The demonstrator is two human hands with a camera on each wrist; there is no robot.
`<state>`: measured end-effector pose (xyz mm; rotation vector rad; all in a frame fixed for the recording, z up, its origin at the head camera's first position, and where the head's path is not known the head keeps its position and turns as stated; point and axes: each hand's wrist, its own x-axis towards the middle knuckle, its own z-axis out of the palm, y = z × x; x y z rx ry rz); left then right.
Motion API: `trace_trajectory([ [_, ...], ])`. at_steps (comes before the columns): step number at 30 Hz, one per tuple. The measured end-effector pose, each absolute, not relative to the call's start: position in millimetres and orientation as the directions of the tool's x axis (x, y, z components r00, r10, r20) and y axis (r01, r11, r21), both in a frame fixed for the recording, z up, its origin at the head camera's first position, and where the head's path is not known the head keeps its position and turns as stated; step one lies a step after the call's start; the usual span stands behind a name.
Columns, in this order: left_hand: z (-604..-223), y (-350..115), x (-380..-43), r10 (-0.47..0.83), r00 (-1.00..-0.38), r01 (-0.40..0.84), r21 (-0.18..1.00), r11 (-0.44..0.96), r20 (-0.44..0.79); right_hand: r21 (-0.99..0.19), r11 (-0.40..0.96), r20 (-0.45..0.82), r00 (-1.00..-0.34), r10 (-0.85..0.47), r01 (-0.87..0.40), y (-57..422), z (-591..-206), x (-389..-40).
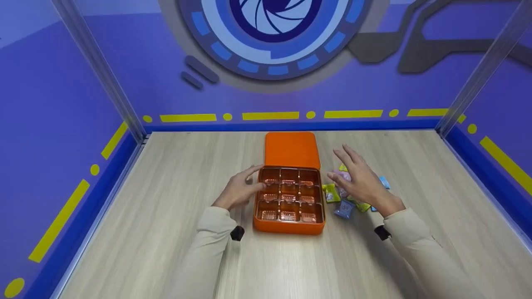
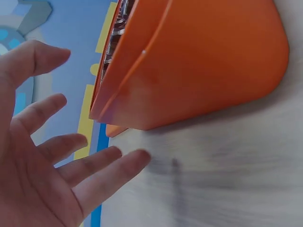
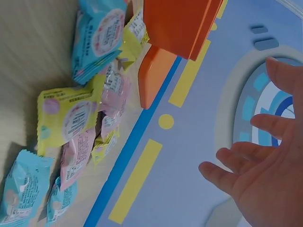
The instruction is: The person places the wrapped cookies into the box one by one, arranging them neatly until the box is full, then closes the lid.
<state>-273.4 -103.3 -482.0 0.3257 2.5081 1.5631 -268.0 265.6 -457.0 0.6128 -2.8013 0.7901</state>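
Note:
An orange box (image 1: pixel 289 228) stands on the table with its lid (image 1: pixel 291 149) laid back behind it. Inside sits a clear tray (image 1: pixel 289 192) divided into several compartments, all bare. My left hand (image 1: pixel 241 187) is at the box's left side, fingers spread, thumb over the rim in the head view; the left wrist view shows a gap between the fingers and the box wall. To the right of the box, my right hand (image 1: pixel 360 179) hovers with parted fingers over a pile of small wrapped sweets, holding nothing. Among them are a yellow packet (image 3: pixel 71 118), a blue packet (image 3: pixel 99 38) and a pink packet (image 3: pixel 77 156).
The wooden table (image 1: pixel 174 249) is bounded by a blue back wall (image 1: pixel 137 95) with yellow marks and by side walls with metal corner posts. Some sweets lie partly under the right hand, such as a light-blue packet (image 1: pixel 384 182).

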Motion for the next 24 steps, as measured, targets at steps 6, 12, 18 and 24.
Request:
trace_trajectory([
  [6, -491, -101, -272, 0.270, -0.959, 0.026, 0.919, 0.393, -0.089, -0.463, 0.772, 0.268, -0.899, -0.347, -0.436, 274, -458, -268],
  [12, -497, -101, -271, 0.248, -0.964, 0.007, 0.928, 0.372, -0.092, -0.472, 0.771, 0.276, -0.902, -0.332, -0.428, 282, -459, -269],
  [18, -502, -100, -271, 0.217, -0.970, -0.035, 0.950, 0.312, -0.107, -0.472, 0.801, 0.230, -0.928, -0.292, -0.368, 292, -460, -269],
  [24, -505, -101, -269, 0.197, -0.974, -0.051, 0.960, 0.275, -0.108, -0.472, 0.817, 0.203, -0.942, -0.267, -0.333, 302, -460, -268],
])
